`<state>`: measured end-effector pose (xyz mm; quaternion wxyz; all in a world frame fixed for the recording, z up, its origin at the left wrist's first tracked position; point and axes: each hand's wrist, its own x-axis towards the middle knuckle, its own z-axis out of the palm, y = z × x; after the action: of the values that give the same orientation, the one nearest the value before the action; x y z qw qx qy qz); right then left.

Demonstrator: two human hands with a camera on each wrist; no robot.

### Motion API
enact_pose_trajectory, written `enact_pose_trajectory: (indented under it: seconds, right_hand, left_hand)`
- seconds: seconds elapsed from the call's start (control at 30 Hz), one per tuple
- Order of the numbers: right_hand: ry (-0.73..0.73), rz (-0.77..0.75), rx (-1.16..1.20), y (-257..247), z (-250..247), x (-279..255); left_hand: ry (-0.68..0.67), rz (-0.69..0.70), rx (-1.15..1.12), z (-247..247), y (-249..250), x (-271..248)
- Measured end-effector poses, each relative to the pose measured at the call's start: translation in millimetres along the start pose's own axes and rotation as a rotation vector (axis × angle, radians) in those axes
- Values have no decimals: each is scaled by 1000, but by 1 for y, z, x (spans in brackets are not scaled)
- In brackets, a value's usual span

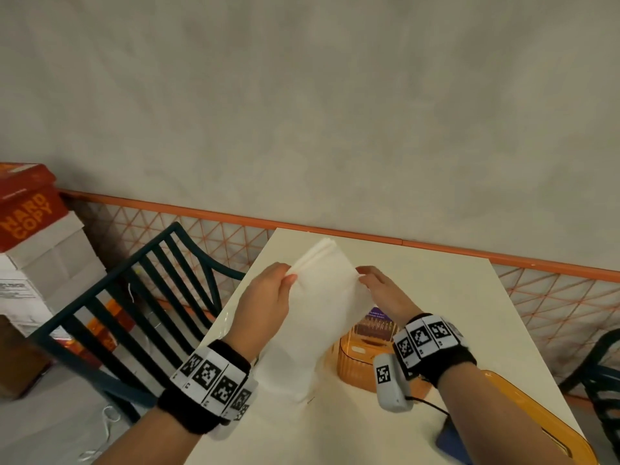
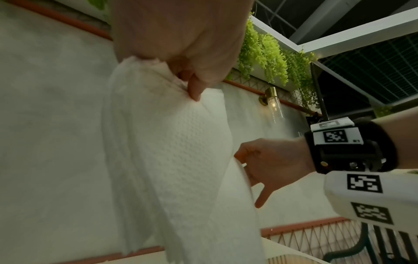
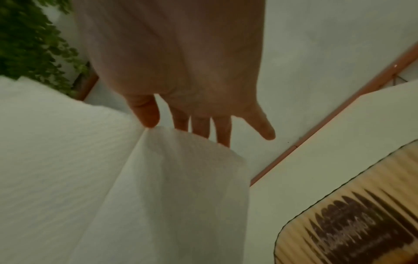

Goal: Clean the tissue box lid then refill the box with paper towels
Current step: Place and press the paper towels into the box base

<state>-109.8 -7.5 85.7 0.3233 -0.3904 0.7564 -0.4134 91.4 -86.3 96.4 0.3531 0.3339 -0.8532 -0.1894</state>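
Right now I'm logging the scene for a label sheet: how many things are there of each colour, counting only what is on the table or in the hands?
White: 1, paper towels
Orange: 2, box and lid
Blue: 1, a flat thing under the right forearm
Total: 4

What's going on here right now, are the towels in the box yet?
Not yet. A person holds a stack of white paper towels up above the table. The left hand grips its upper left edge, and the right hand pinches the right edge between thumb and fingers. The orange tissue box sits on the table below the right wrist; whatever is inside it is hard to make out. The towels have not gone in.
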Motion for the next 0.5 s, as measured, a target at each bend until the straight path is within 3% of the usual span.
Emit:
enact_pose_trajectory:
  seconds: [0.13, 0.2, 0.4, 0.5]
  right_hand:
    - [-110, 32, -93, -3, -9, -3]
    - [-151, 83, -15, -2, -10, -3]
    - [-153, 210, 394, -13, -9, -12]
    - [-179, 270, 355, -25, -12, -15]
  left_hand:
    - [51, -22, 27, -2, -3, 6]
    - [83, -25, 80, 4, -1, 1]
    - [129, 251, 230, 44, 0, -30]
    - [143, 337, 220, 68, -1, -42]
